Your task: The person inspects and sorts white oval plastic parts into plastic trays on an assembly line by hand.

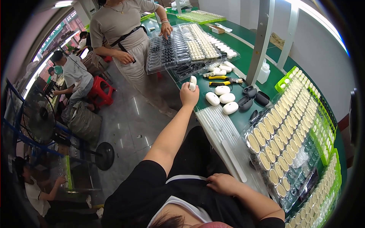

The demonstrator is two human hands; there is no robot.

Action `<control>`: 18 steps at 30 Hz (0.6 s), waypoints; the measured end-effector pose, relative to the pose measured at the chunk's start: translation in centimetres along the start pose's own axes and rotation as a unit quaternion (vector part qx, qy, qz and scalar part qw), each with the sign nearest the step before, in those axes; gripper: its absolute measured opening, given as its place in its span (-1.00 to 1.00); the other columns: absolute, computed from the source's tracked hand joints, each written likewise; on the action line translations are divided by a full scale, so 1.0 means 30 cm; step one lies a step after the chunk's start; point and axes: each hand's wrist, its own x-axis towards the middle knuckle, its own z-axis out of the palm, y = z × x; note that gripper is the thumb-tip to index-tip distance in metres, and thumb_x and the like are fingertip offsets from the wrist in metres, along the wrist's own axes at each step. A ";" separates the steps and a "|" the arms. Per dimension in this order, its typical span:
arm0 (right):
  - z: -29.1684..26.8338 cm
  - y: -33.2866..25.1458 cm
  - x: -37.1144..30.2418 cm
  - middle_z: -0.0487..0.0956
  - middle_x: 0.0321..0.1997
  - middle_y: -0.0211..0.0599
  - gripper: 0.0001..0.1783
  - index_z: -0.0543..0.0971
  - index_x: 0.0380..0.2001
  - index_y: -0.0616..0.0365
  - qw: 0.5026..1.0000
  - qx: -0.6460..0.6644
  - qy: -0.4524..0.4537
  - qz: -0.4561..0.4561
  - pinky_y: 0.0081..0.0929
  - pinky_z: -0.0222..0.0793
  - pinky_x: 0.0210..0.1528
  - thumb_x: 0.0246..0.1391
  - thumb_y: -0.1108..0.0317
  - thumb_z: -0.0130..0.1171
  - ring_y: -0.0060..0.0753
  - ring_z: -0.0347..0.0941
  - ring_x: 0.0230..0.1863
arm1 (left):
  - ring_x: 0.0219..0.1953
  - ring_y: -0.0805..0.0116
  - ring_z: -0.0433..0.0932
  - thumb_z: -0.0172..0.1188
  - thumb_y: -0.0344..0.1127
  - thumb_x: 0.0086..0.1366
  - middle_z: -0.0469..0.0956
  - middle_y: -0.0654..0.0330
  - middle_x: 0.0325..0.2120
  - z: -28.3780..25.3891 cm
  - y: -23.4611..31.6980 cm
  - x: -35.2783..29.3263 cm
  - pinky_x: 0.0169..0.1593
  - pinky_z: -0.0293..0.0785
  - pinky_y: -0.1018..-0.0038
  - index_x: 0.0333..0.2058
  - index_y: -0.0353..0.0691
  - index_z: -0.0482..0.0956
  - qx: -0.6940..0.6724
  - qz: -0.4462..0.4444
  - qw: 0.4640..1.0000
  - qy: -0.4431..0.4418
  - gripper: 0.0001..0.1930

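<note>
My left hand [189, 95] reaches out past the table's near edge, its fingers closed around a small white charging case [193, 81]; part of the case sticks up above the fingers. Just right of it, several white rounded cases [227, 98] lie in a group on the green table [201, 108]. Black cases [245, 103], some with lids up, lie beside them. Behind these are yellow-and-black pliers [220, 80]. My right hand [223, 184] rests against my black shirt at the waist, fingers loosely bent and apart, with nothing visible in it.
Clear trays with cream oval parts [279, 133] cover the table's right side, next to green trays [327, 140]. A metal post [261, 41] stands behind the cases. Across the corner, a standing co-worker [127, 38] touches a tray of black and white parts [182, 45]. A fan [40, 114] stands left.
</note>
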 end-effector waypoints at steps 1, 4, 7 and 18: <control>-0.001 0.000 0.000 0.52 -0.23 -0.06 -0.65 0.52 -0.20 0.21 1.000 0.000 -0.002 0.001 -0.22 0.35 -0.03 0.13 0.15 0.00 -0.03 0.45 -0.12 | -0.33 -0.05 0.48 0.26 -0.28 0.00 0.47 0.04 -0.39 -0.001 0.001 0.000 -0.27 0.42 0.18 -0.49 -0.28 0.41 0.001 0.001 1.000 0.002 -0.76; -0.002 -0.001 0.000 0.52 -0.23 -0.06 -0.65 0.52 -0.20 0.21 1.000 0.001 -0.003 0.001 -0.23 0.35 -0.03 0.13 0.15 0.00 -0.03 0.44 -0.11 | -0.33 -0.05 0.48 0.25 -0.27 0.00 0.47 0.04 -0.40 -0.001 0.003 0.000 -0.27 0.41 0.18 -0.49 -0.28 0.40 -0.004 -0.003 1.000 -0.002 -0.76; 0.000 0.001 0.001 0.52 -0.23 -0.06 -0.65 0.52 -0.19 0.20 1.000 -0.002 -0.003 0.001 -0.23 0.35 -0.03 0.13 0.15 0.00 -0.03 0.44 -0.11 | -0.34 -0.05 0.47 0.25 -0.27 0.00 0.46 0.04 -0.40 -0.001 0.000 0.001 -0.27 0.41 0.18 -0.50 -0.28 0.40 -0.004 -0.001 1.000 0.000 -0.76; 0.007 0.009 0.003 0.52 -0.24 -0.05 -0.64 0.51 -0.19 0.21 1.000 -0.001 -0.004 -0.003 -0.23 0.36 -0.04 0.13 0.14 0.00 -0.02 0.44 -0.12 | -0.34 -0.05 0.47 0.25 -0.28 0.00 0.47 0.04 -0.41 -0.002 0.001 -0.001 -0.27 0.41 0.18 -0.49 -0.29 0.41 -0.006 0.000 1.000 0.001 -0.76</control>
